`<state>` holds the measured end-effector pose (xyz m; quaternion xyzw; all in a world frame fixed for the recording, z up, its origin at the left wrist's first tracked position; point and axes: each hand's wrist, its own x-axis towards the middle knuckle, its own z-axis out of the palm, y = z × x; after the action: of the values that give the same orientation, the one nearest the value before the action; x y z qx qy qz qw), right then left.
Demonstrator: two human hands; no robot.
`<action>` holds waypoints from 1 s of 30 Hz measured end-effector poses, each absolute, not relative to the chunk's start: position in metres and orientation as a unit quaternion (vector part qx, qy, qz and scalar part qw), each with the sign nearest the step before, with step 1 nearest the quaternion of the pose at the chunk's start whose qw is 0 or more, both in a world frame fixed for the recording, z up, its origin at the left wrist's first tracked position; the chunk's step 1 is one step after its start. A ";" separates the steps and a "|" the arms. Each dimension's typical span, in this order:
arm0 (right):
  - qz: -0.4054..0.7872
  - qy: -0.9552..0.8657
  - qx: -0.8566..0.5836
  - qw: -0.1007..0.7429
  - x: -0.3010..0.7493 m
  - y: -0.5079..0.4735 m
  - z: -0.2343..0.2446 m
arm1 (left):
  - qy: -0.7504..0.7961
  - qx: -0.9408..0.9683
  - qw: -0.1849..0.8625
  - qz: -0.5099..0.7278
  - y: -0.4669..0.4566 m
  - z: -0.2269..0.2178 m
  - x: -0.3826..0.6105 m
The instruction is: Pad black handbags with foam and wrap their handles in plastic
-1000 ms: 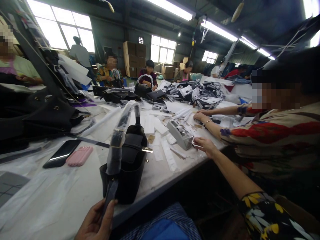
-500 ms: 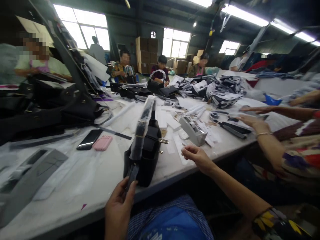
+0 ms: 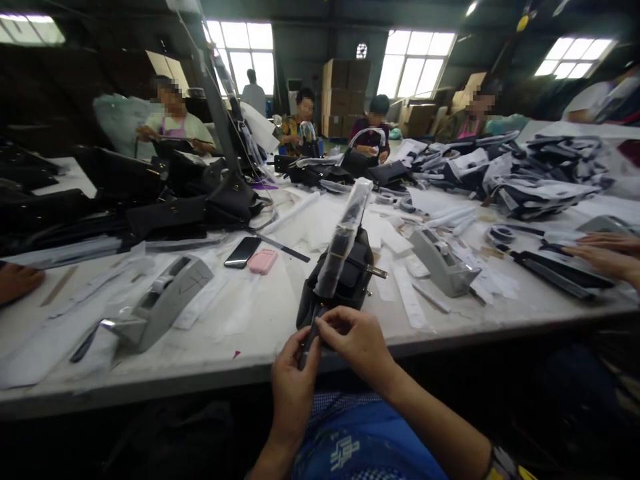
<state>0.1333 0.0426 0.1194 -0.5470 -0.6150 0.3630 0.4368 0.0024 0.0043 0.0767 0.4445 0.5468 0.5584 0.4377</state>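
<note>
A black handbag [image 3: 356, 267] stands at the table's front edge, its handle wrapped in clear plastic and pale padding [image 3: 345, 233]. A metal clasp [image 3: 376, 271] sticks out on its right side. The near end of the bag's strap [image 3: 311, 340] is pinched between the thumb and fingers of my left hand [image 3: 295, 373]. My right hand [image 3: 357, 340] is closed on the same strap just above, thumb and forefinger together. Whether a small piece of tape lies between those fingertips I cannot make out.
Grey tape dispensers stand left [image 3: 170, 300] and right [image 3: 445, 263] of the bag. A black phone [image 3: 242, 252] and a pink case [image 3: 263, 261] lie to the left. Black bags [image 3: 185, 213] and wrapped pieces [image 3: 540, 180] are heaped behind. A co-worker's hands [image 3: 607, 253] are at far right.
My right hand has come left from beside the dispenser to the strap, joining my left hand. The view has swung left, so the bag appears farther right.
</note>
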 end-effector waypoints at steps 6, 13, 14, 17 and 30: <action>0.350 -0.630 -0.564 0.403 0.139 0.044 0.127 | 0.537 0.456 0.443 0.555 0.006 0.076 0.000; 0.463 -0.559 -0.563 0.395 0.147 0.049 0.114 | 0.509 0.385 0.541 0.548 0.003 0.080 -0.003; 0.496 -0.550 -0.540 0.399 0.149 0.049 0.111 | 0.504 0.361 0.572 0.538 0.002 0.082 -0.004; 0.559 -0.539 -0.477 0.412 0.151 0.047 0.102 | 0.486 0.310 0.637 0.511 0.000 0.089 -0.007; 0.488 -0.534 -0.521 0.453 0.126 0.042 0.093 | 0.523 0.349 0.646 0.432 -0.002 0.085 0.005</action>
<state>0.1258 0.0419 0.0931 -0.5209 -0.5343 0.4882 0.4526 0.0050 -0.0022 0.0853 0.3491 0.5232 0.4322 0.6462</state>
